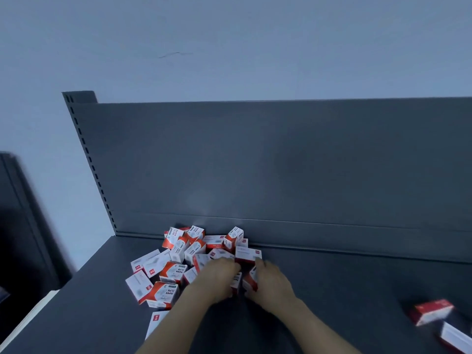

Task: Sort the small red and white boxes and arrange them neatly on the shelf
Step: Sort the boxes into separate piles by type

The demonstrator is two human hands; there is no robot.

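**Both hands in the heap of boxes at the back of the shelf**

Both forearms reach in from the near edge of the dark grey shelf (332, 290), side by side, toward its back edge. The left hand (221, 278) lies palm down on the right side of the heap of red and white boxes (184, 261), its fingers curled down among them. A small box (236, 282) shows between the two hands, against the left fingers; whether those fingers grip it cannot be told. The right hand (272, 283) is just beside the left, its fingers bent round another box (249, 279) that stands on end, and its fingertips touch the lower edge of a white box with a red corner (248, 255) lying flat above.

Several boxes carry the words "PAPER CLIPS", seen upside down, with a "3" on the nearest of them (163, 293). The flat white boxes bear a small red square mark; its writing is too blurred to read.

The heap holds roughly twenty boxes, overlapping too much for a sure count. It spreads from the shelf's back panel (281, 162) toward the left edge, with one white box (155, 323) lying alone nearer the front. Two more boxes (431, 311), blurred, lie well apart near the right front corner.
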